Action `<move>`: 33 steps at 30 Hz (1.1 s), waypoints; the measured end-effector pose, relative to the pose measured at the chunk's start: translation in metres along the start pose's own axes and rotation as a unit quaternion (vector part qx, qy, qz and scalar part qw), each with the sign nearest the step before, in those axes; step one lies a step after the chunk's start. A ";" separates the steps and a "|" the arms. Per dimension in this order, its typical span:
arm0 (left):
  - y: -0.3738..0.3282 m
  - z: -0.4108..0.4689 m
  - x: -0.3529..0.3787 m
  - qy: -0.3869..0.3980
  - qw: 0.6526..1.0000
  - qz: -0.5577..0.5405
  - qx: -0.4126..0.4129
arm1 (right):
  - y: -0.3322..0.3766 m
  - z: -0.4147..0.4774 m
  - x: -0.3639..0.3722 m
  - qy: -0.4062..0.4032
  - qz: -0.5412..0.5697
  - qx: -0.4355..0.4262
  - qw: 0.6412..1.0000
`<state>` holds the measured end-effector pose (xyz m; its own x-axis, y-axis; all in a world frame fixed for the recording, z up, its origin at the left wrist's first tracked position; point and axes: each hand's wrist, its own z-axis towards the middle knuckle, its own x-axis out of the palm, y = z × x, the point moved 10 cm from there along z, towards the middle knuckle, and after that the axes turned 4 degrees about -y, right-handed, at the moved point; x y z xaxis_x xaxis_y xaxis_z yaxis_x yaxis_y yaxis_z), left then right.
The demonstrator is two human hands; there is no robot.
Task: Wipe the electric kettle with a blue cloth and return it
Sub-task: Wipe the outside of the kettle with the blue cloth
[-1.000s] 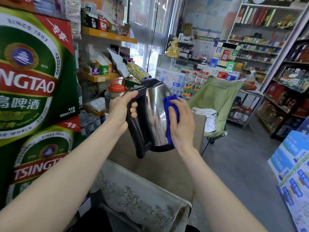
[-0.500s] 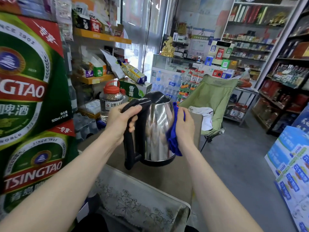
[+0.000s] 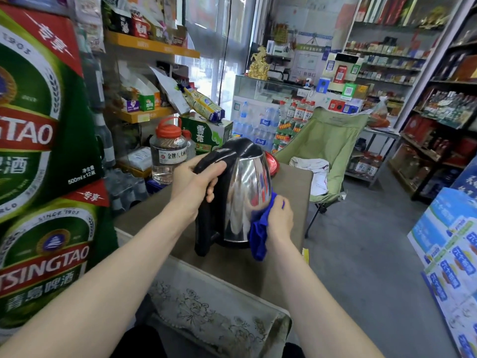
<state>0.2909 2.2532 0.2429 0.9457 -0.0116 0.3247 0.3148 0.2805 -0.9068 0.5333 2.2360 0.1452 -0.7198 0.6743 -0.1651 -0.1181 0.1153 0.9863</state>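
Note:
A stainless steel electric kettle with a black lid and black handle stands upright just above the brown table. My left hand grips the top of the handle. My right hand holds a blue cloth against the lower right side of the kettle's body, and the cloth's end hangs down below my hand. Behind the kettle, part of a red object shows on the table.
Stacked green beer cartons fill the left. A clear jar with a red lid stands left of the table. A green folding chair sits behind it. A cloth-covered surface lies near me. Blue-and-white boxes line the right aisle.
The kettle has come down from its raised, tilted position to just over the table. My right hand with the cloth has slid from the upper body down to the lower right side.

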 end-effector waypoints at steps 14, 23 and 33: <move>0.022 -0.005 0.017 0.105 0.989 0.098 0.029 | 0.011 0.056 0.015 0.096 0.057 0.027 0.993; 0.030 0.006 0.013 0.184 0.957 0.222 0.038 | -0.002 0.047 0.012 0.100 0.103 0.009 0.990; 0.013 0.041 0.002 0.253 0.831 0.482 0.116 | 0.010 0.062 0.022 0.132 0.073 0.009 0.989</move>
<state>0.2934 2.2964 0.2424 0.6810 -0.0610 -0.7297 -0.5764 0.5699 -0.5856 0.5582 2.2970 0.1507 -0.8820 0.4711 -0.0123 0.0104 0.0455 0.9989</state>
